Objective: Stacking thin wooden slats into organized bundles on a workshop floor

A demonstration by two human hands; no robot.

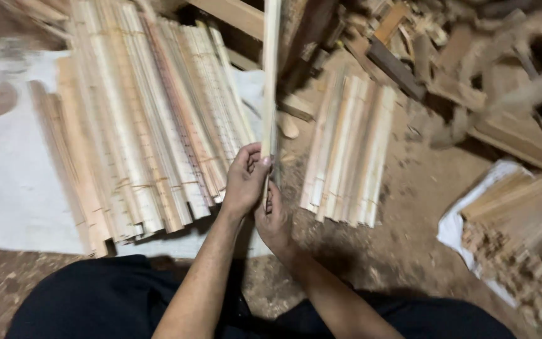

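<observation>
You hold the thin wooden strip (270,75) upright, left hand (244,182) and right hand (273,220) both clenched around it; next, keep it steady.

Your wood strip (270,75) is pale yellow. The big pile of strips (145,119) on the left is tan with thin dark lines. The sheet (7,188) is white, your trousers (95,301) black.

Dirt floor (403,207) w/ white sheet (7,188), slat bundles (139,119), scrap wood (472,56)
</observation>
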